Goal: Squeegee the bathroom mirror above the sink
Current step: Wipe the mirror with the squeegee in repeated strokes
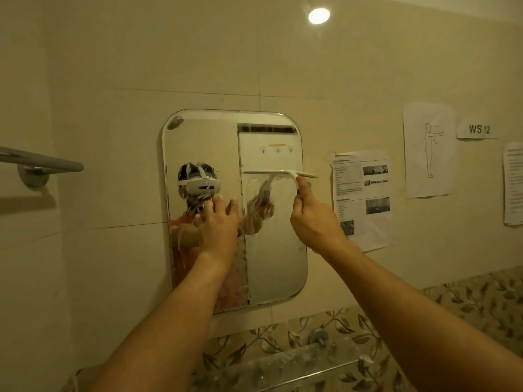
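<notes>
A rounded rectangular mirror (271, 267) hangs on the beige tiled wall. My right hand (312, 219) grips the handle of a white squeegee (278, 173), whose blade lies level across the mirror's right half at about mid height. Below the blade the glass looks smeared and hazy. My left hand (219, 222) rests flat on the mirror's middle, fingers spread, holding nothing. The mirror reflects a person wearing a headset and both raised arms.
A grey towel bar (42, 162) juts from the wall at the left. Printed sheets (363, 199) and a "WS 12" label (478, 129) are stuck to the wall on the right. A glass shelf (297, 366) sits below the mirror, against leaf-patterned tiles.
</notes>
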`<state>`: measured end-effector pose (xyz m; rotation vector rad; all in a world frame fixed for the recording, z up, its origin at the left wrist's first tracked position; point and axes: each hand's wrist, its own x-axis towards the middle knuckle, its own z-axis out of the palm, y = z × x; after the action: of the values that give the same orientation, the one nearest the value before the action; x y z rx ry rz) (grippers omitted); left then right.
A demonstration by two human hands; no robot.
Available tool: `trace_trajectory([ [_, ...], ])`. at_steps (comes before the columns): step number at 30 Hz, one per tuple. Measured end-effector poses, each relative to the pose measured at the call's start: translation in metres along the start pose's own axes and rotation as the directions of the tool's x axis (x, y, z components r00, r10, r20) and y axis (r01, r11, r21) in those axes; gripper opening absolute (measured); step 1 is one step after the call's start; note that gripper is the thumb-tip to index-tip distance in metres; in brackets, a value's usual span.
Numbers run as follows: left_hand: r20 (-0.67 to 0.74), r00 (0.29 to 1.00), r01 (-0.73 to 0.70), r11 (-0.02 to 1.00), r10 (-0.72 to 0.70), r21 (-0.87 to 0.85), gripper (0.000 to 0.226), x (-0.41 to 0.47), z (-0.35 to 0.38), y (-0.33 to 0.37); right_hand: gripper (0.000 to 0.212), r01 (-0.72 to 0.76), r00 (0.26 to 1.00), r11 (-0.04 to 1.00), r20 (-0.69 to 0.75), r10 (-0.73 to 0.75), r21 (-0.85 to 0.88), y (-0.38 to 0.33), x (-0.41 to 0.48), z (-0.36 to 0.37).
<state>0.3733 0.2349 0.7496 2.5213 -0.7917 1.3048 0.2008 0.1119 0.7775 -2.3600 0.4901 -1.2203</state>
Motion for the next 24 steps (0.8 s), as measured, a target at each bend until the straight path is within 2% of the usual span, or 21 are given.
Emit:
trace_trajectory([
  [6, 0.011, 0.999, 0.033, 0.999, -0.033, 0.020, 0.087, -0.001, -0.004, 0.004, 0.056, -0.032, 0.999, 0.999, 0.035, 0.032, 0.001, 0.018, -0.021, 0.004],
  [11, 0.029, 0.999, 0.030, 1.000, -0.029, -0.002, 0.083, 0.000, -0.006, 0.004, 0.054, 0.005, 0.999, 0.999, 0.033, -0.006, 0.034, 0.014, -0.016, -0.009],
  [16, 0.049, 0.998, 0.027, 1.000, -0.027, -0.010, 0.083, -0.001, -0.008, 0.005, 0.054, 0.120, 0.990, 0.988, -0.079, -0.112, 0.098, -0.026, 0.028, -0.023],
  [24, -0.016, 1.000, 0.017, 0.999, -0.017, -0.029, 0.071, -0.003, -0.006, 0.002, 0.056, 0.233, 0.965, 0.972, -0.128, -0.231, 0.000, -0.107, 0.080, -0.017],
])
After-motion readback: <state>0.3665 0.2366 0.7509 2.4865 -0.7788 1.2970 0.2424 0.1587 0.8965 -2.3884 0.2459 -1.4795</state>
